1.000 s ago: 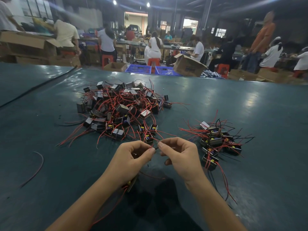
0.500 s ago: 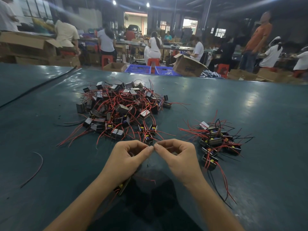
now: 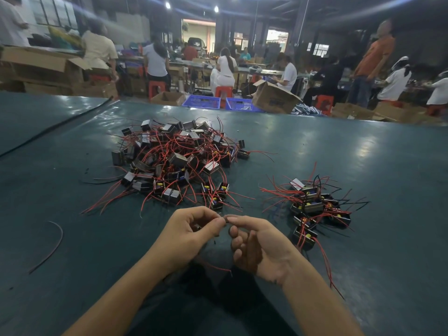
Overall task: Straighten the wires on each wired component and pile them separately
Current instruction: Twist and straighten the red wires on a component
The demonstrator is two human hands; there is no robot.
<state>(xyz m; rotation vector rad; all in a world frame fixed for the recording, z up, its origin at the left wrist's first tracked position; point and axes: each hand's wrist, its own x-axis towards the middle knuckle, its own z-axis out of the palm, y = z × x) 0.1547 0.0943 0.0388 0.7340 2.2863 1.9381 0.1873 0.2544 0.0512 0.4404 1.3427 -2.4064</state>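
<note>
1. Though the cardboard box [image 3: 274, 99] at upper centre carries blue print, it is too blurred to read.
2. The left hand [image 3: 191, 229] and right hand [image 3: 257, 243] meet fingertip to fingertip at lower centre, both pinching a dark wire [image 3: 225, 218].
3. A red wire [image 3: 215, 267] trails beneath the hands.
4. On the bench [image 3: 363, 154], the tangled pile of wired components [image 3: 174, 161] lies at centre, and the smaller pile [image 3: 315, 207] lies right of the hands.

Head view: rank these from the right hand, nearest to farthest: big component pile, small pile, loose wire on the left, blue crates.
From the right hand:
1. small pile, just to its right and slightly ahead.
2. big component pile, ahead and to the left.
3. loose wire, far left on the table.
4. blue crates, beyond the table's far edge.
</note>
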